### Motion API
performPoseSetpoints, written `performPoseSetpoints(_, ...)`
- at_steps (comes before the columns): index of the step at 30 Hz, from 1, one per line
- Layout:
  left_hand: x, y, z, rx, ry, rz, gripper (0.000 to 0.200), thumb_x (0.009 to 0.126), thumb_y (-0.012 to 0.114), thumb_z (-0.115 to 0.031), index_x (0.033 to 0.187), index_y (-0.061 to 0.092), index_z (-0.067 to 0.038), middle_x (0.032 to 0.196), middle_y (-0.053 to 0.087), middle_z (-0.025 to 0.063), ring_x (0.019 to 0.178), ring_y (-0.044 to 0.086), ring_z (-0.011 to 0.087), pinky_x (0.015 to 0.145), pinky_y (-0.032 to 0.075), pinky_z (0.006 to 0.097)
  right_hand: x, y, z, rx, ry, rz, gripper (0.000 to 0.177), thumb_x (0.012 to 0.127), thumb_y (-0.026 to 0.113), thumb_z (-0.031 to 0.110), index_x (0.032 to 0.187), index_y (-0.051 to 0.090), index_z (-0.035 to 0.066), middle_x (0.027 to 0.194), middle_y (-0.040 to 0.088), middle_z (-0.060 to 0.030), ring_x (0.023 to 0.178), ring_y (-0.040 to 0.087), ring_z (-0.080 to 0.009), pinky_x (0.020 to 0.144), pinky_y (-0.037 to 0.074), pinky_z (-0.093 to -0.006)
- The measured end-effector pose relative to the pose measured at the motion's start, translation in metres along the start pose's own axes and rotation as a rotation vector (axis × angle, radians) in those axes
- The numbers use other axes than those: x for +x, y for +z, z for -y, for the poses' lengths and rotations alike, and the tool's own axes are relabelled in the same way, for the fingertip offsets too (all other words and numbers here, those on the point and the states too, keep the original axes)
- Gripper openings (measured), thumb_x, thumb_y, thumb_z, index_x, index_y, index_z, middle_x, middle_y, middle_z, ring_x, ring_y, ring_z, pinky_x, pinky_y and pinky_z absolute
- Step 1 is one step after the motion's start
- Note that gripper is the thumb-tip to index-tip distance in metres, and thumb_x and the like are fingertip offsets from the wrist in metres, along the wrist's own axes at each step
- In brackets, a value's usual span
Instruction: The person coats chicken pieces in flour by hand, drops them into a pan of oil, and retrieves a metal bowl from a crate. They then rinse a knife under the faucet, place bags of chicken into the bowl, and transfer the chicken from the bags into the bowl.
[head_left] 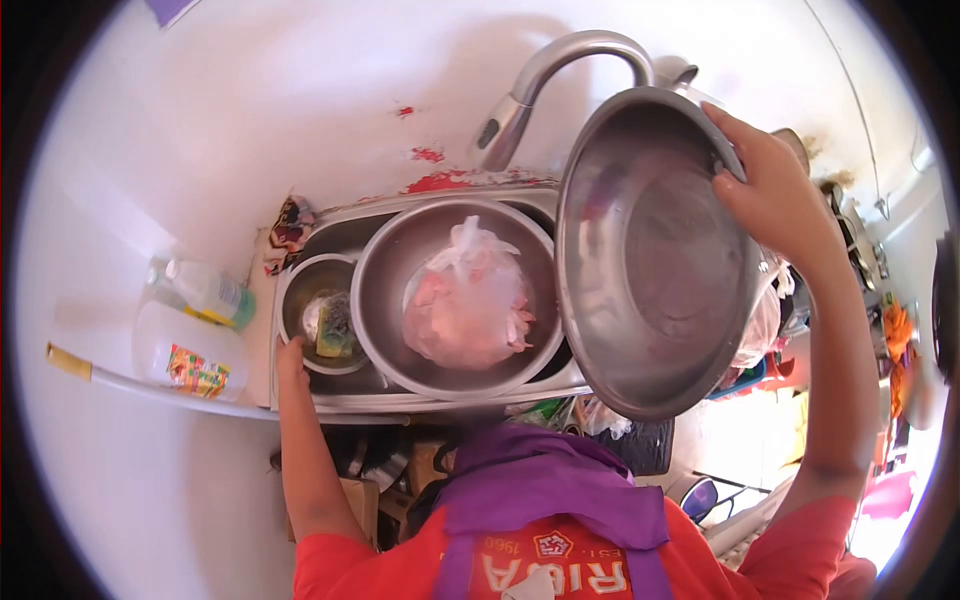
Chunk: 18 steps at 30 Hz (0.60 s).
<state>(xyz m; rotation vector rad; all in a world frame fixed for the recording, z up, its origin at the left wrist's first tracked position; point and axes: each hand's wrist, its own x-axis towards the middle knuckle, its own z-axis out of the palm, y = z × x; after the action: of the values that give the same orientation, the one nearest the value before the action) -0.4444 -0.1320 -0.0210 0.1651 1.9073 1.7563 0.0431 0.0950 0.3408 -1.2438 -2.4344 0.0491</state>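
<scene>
My right hand (765,185) grips the rim of a large metal basin (670,250), which is tilted on its side to the right of the sink. My left hand (291,360) is at the lower left rim of a small metal bowl (290,300); its fingers are mostly hidden. A sponge (338,343) and a grey scouring pad (338,312) lie in that bowl. Between the two stands another metal basin (375,310), holding a knotted clear plastic bag (467,300) with pale pink contents.
The sink (340,236) lies under these bowls, with a curved faucet (585,45) behind. Two bottles (212,292) (185,350) stand at the left, and a crumpled wrapper (290,235) sits at the sink's back left corner. Bags and clutter fill the right side.
</scene>
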Motion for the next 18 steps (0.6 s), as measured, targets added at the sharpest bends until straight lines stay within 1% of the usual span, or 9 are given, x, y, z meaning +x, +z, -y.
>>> performPoseSetpoints(3,0.007,0.002,0.017,0.183,0.25,-0.113,0.055,0.072,0.055,-0.003,0.124,0.041,0.004,0.115,0.052,0.0197,0.104,0.053,0.0311,0.09,0.042,0.0366,0.0,0.005,-0.015,-0.016,-0.075,-0.061,0.056,0.067,0.05,0.008,0.121,0.047,-0.004,0.105,0.058,-0.0253,0.095,0.057,-0.0362,0.083,0.044,-0.0369)
performPoseSetpoints(5,0.002,0.01,0.024,0.315,0.462,-0.238,0.06,0.072,0.06,-0.007,0.126,0.039,0.008,0.121,0.049,0.0216,0.109,0.05,0.0306,0.095,0.037,0.0337,-0.006,-0.001,-0.024,0.105,-0.018,-0.057,0.055,0.068,0.049,0.008,0.121,0.047,-0.005,0.102,0.06,-0.0236,0.093,0.06,-0.0313,0.083,0.045,-0.0341)
performPoseSetpoints(6,-0.002,0.01,0.021,0.609,0.546,-0.3,0.062,0.073,0.062,-0.009,0.127,0.037,0.01,0.126,0.045,0.0245,0.115,0.045,0.0329,0.099,0.032,0.0352,-0.009,-0.002,-0.028,0.168,0.009,-0.056,0.054,0.068,0.049,0.008,0.121,0.046,-0.005,0.101,0.061,-0.0228,0.092,0.061,-0.0289,0.082,0.045,-0.0328)
performPoseSetpoints(9,-0.015,0.017,0.009,0.634,0.551,-0.24,0.063,0.074,0.064,-0.014,0.126,0.037,0.01,0.125,0.044,0.0262,0.117,0.043,0.0354,0.102,0.029,0.0369,-0.032,-0.007,-0.058,0.495,0.161,-0.004,0.056,0.072,0.046,0.003,0.127,0.041,-0.006,0.111,0.057,-0.013,0.098,0.055,-0.014,0.089,0.04,-0.0255)
performPoseSetpoints(10,-0.013,0.018,0.013,0.514,0.536,-0.211,0.063,0.076,0.064,-0.016,0.126,0.037,0.01,0.126,0.044,0.0266,0.117,0.042,0.0363,0.102,0.028,0.0377,-0.045,-0.005,-0.066,0.661,0.212,0.006,0.057,0.073,0.047,0.004,0.129,0.038,-0.006,0.115,0.055,-0.0113,0.1,0.054,-0.0144,0.09,0.039,-0.0246)
performPoseSetpoints(12,-0.007,0.017,0.02,0.279,0.494,-0.155,0.064,0.078,0.064,-0.021,0.127,0.037,0.01,0.126,0.042,0.0276,0.119,0.04,0.038,0.103,0.027,0.0393,-0.077,0.011,-0.08,0.781,0.275,-0.13,0.055,0.072,0.048,0.003,0.126,0.041,-0.006,0.109,0.058,-0.0105,0.097,0.055,-0.0141,0.087,0.041,-0.0248)
performPoseSetpoints(15,-0.022,0.023,0.003,0.648,0.683,-0.367,0.064,0.082,0.062,-0.026,0.128,0.035,0.009,0.128,0.041,0.0268,0.12,0.038,0.037,0.103,0.026,0.04,-0.137,0.048,-0.109,0.959,0.444,-0.258,0.053,0.073,0.048,0.003,0.125,0.043,-0.005,0.11,0.057,-0.0109,0.098,0.055,-0.0151,0.088,0.04,-0.0263)
performPoseSetpoints(17,-0.061,0.041,-0.02,0.731,0.893,-0.508,0.059,0.086,0.057,-0.025,0.129,0.035,0.008,0.13,0.039,0.0252,0.121,0.037,0.036,0.104,0.026,0.0406,-0.176,0.081,-0.122,0.956,0.484,-0.406,0.054,0.074,0.049,0.004,0.126,0.041,-0.005,0.113,0.054,-0.0124,0.101,0.054,-0.016,0.088,0.041,-0.0269)
performPoseSetpoints(18,-0.091,0.057,-0.039,0.72,0.981,-0.498,0.056,0.087,0.055,-0.024,0.129,0.035,0.007,0.13,0.039,0.0235,0.121,0.038,0.0342,0.104,0.026,0.0396,-0.194,0.096,-0.126,1.024,0.575,-0.461,0.055,0.074,0.05,0.004,0.127,0.039,-0.005,0.113,0.054,-0.0129,0.1,0.054,-0.0163,0.088,0.041,-0.0272)
